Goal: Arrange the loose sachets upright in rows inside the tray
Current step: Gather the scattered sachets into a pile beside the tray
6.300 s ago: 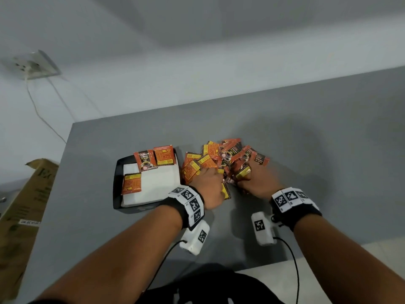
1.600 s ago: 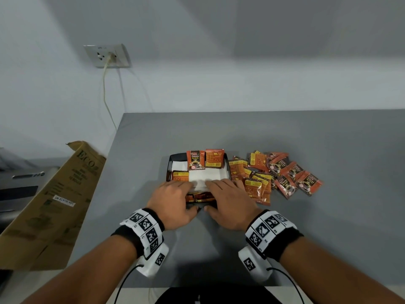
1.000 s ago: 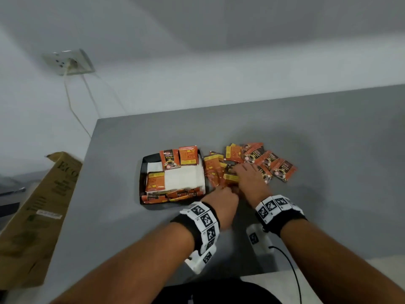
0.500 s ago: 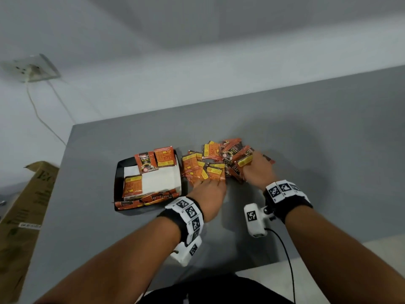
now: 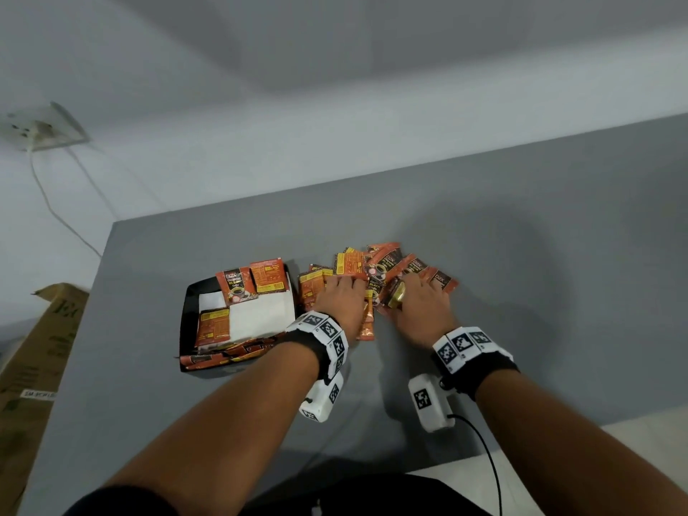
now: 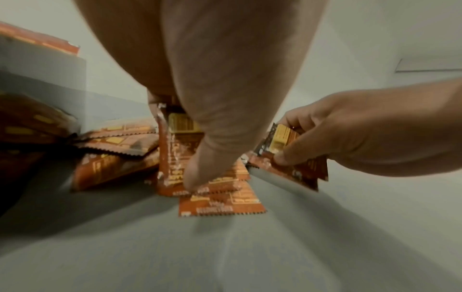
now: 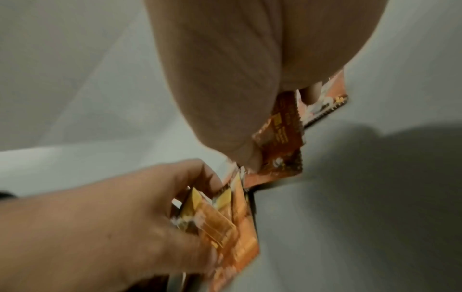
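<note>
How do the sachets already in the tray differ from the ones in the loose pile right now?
The sachets in the tray stand along the walls of the black tray, a row lining its near edge; the loose pile lies flat and overlapping on the grey table, right of the tray. No hand touches the tray sachets; the left hand and right hand are gathering the pile. Both share the same orange packaging.

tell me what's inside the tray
The tray holds a white liner, two sachets upright at the far wall, one at the left and a row along the near edge, partly hidden by the left wrist.
</note>
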`<state>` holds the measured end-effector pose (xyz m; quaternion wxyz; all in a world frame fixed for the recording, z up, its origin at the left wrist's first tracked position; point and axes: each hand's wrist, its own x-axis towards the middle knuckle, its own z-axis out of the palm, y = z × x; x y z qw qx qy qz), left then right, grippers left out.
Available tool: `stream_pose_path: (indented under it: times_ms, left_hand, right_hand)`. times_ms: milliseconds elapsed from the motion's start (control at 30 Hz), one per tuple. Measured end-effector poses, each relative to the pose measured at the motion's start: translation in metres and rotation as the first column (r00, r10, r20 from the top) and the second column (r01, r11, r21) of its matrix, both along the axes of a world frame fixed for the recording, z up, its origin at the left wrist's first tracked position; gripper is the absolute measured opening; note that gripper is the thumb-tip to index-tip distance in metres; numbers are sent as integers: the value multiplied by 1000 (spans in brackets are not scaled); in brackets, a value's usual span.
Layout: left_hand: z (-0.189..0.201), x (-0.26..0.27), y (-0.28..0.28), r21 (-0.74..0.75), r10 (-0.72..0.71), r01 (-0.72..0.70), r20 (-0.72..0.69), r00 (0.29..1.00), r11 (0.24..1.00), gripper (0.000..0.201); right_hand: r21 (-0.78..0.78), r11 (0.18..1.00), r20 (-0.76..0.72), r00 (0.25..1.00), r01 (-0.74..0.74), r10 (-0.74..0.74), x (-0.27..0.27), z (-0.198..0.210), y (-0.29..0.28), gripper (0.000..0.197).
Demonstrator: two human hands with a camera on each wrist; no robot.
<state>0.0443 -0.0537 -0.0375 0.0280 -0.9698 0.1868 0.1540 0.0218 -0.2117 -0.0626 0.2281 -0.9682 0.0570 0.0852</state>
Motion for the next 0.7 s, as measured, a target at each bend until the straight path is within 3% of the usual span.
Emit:
stream_pose_path:
  times_ms: [100,200,333,400,500,700]
  left_hand:
    - [3,0,4,42,-44,41,72,996,998,50]
    - [6,-1,6,100,-48,41,68,997,994,45]
    - [9,7,4,79,81,-84,45,996,993,52]
    - [11,17,4,41,176,-178,42,984,983,54]
    - [9,32,8,105,256,-253,-16,967,962,62]
    - [-3,36,6,296,285,-256,-59,957,920,61]
  right_hand:
    - [140,990,28,999,-33,30,12,9,-7,47]
    - [171,985,47,999,-7,-1,41,13,-7,48]
    - [110,994,-40,999,3,1,87,-38,-15,67]
    - [82,997,-86,996,13,-5,87,-28,-3,68]
    - [-7,998,-92,994,61,-61,75,-7,11,74]
    - [43,997,-71,995,68,-64,70,-6,9,68]
